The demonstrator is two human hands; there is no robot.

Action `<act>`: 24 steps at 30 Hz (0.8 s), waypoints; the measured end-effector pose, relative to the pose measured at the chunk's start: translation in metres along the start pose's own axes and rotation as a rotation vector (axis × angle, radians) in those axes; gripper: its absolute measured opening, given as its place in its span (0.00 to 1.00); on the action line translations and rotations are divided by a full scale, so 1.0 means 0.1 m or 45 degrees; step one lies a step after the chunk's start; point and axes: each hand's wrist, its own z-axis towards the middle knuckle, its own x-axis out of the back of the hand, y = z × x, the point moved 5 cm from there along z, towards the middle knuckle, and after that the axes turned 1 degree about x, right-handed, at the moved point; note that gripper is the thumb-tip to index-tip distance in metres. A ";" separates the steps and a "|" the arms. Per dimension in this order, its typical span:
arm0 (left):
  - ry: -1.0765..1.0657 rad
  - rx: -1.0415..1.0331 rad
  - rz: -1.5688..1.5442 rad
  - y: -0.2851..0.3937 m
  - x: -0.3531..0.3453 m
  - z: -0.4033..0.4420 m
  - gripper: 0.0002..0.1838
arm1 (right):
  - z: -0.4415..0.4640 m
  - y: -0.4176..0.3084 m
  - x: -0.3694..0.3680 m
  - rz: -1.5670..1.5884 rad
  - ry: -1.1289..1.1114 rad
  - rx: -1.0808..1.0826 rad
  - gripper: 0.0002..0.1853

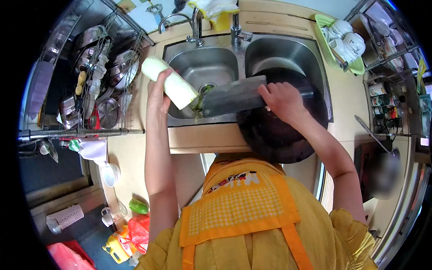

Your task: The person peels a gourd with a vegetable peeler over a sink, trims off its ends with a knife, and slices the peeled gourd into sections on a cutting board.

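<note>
My left hand (159, 90) is wrapped round a thick, pale peeled gourd (180, 91), tilted over the left basin of the steel sink (243, 54). In my right hand (282, 101) is a cleaver (231, 96), its broad grey blade pointing left, with the tip end close to the gourd's lower end. I cannot tell whether blade and gourd touch. Green peelings (198, 104) lie in the left basin around the drain. Beneath my right hand, a dark round chopping board (288, 135) overlaps the right basin and the counter's front edge.
Two taps (196, 28) rise behind the sink. A green basket (330, 45) of white bowls stands at the right, and a wire dish rack (108, 76) at the left. A green cut vegetable (138, 206) and a yellow jug (119, 245) are at lower left; a pan (382, 175) sits right.
</note>
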 end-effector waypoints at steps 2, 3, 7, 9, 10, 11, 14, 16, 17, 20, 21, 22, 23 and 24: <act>0.054 0.021 -0.110 -0.05 0.08 -0.12 0.33 | -0.03 0.07 -0.08 0.121 -0.122 -0.149 0.12; 0.113 0.028 -0.142 -0.13 0.16 -0.16 0.32 | -0.10 0.13 -0.14 0.197 -0.223 -0.264 0.14; 0.184 -0.038 -0.203 -0.40 0.28 -0.42 0.30 | -0.27 0.30 -0.20 0.450 -0.488 -0.738 0.16; 0.193 0.059 -0.245 -0.51 0.27 -0.61 0.31 | -0.39 0.39 -0.25 0.651 -0.343 -0.820 0.13; 0.227 0.104 -0.279 -0.58 0.23 -0.71 0.31 | -0.46 0.43 -0.27 0.744 -0.271 -0.869 0.11; 0.254 0.151 -0.313 -0.66 0.19 -0.80 0.32 | -0.54 0.47 -0.31 0.853 -0.300 -0.938 0.10; 0.200 0.282 -0.342 -0.95 0.00 -0.96 0.35 | -0.73 0.52 -0.27 1.229 -0.403 -1.178 0.09; 0.213 0.343 -0.378 -1.11 -0.20 -1.04 0.34 | -0.85 0.47 -0.17 1.264 -0.422 -1.172 0.09; 0.173 0.357 -0.438 -1.17 -0.33 -1.09 0.30 | -0.91 0.46 -0.11 1.282 -0.429 -1.168 0.09; 0.131 0.456 -0.518 -1.42 -0.67 -1.21 0.29 | -1.20 0.40 -0.06 1.114 -0.549 -0.919 0.10; 0.127 0.453 -0.515 -1.49 -0.75 -1.25 0.29 | -1.25 0.36 0.00 1.028 -0.586 -0.856 0.10; 0.122 0.450 -0.510 -1.56 -0.83 -1.30 0.28 | -1.33 0.33 0.00 0.942 -0.682 -0.788 0.10; 0.115 0.445 -0.503 -1.60 -0.90 -1.34 0.28 | -1.40 0.31 -0.01 0.886 -0.733 -0.752 0.10; 0.133 0.449 -0.508 -1.62 -0.96 -1.38 0.27 | -1.46 0.28 -0.01 0.829 -0.781 -0.718 0.10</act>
